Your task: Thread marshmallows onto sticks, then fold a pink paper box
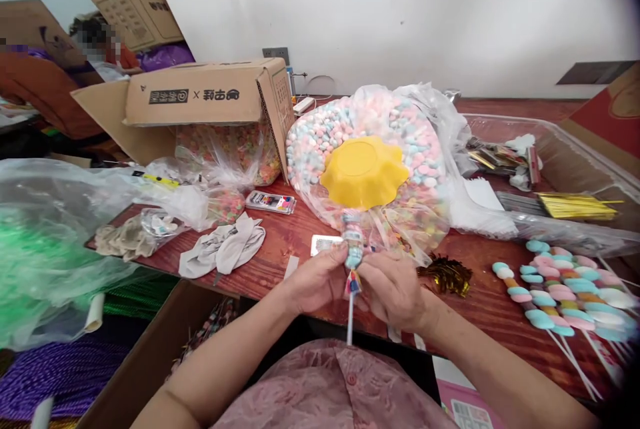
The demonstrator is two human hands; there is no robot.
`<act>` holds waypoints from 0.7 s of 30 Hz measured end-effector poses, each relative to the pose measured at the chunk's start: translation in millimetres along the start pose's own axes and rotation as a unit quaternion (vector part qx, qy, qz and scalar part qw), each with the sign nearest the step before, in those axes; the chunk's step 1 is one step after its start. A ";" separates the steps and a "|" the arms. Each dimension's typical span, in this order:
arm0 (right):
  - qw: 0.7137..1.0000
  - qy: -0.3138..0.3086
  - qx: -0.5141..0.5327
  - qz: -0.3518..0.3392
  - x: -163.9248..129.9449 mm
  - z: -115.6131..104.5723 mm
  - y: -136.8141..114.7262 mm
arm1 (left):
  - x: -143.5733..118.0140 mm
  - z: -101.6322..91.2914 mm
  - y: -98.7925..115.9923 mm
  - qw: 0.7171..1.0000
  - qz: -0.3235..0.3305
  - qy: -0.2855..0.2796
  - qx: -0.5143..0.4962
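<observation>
My left hand [316,277] and my right hand [395,289] meet over the front edge of a red-brown wooden table [480,302]. Together they hold a candy skewer [353,249]: pastel pieces on a white stick in clear wrap, its stick pointing down toward my pink shirt. Just beyond my hands lies a big clear bag of pink, blue and white marshmallows [390,129] with a yellow scalloped bowl [364,171] resting on it. Several finished pastel skewers [560,295] lie in a row to my right.
An open cardboard box [200,95] with a bag of coloured candy stands at back left. White gloves [225,249] and crumpled clear bags lie at left. A clear plastic tray [575,162] holds gold twist ties. Gold foil [445,274] sits by my right hand. A person sits far left.
</observation>
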State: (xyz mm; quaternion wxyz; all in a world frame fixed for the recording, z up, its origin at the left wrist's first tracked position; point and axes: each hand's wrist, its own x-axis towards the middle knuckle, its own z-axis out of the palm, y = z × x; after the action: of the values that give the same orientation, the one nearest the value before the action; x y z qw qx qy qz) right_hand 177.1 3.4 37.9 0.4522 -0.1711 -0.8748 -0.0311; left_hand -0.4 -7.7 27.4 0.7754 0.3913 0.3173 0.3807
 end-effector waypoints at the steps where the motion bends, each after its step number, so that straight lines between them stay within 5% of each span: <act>1: 1.000 -0.007 -0.010 -0.010 -5.2 6.7 -1.0 | -2.5 -2.9 -0.6 1.000 0.013 0.000 0.002; 3: 0.999 -0.019 -0.011 0.035 -15.8 17.4 -0.8 | -11.2 -7.9 4.9 0.993 0.092 0.000 0.071; 7: 0.988 -0.014 0.010 0.152 -26.0 21.0 2.9 | -27.9 -18.9 18.9 0.972 0.148 -0.101 0.153; 11: 0.994 -0.005 -0.024 0.103 -23.9 21.1 -1.2 | -25.2 -25.5 -0.7 0.991 0.126 0.008 0.038; 14: 0.987 0.013 0.059 0.151 -24.6 33.5 -9.6 | -20.1 -23.0 -19.4 0.986 0.113 -0.005 0.120; 16: 0.940 0.023 0.181 0.288 -26.3 46.8 -18.2 | -22.3 -19.6 -20.2 0.953 0.178 0.033 0.243; 18: 0.835 0.012 0.337 0.435 -27.4 60.2 -30.6 | -33.7 -16.4 -11.3 0.893 0.217 0.074 0.387; 20: 0.717 -0.039 0.471 0.513 -27.3 68.9 -46.0 | -57.5 -16.6 1.7 0.845 0.175 0.062 0.501; 21: 0.684 -0.072 0.505 0.522 -27.1 70.2 -53.3 | -74.4 -20.0 7.6 0.834 0.130 0.044 0.535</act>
State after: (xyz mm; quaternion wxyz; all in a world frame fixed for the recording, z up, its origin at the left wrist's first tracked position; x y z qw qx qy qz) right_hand 119.3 -39.3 -19.8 0.3493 -0.3475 -0.5570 0.6686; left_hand -56.7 -59.7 38.4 0.3737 0.7653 0.4513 0.2664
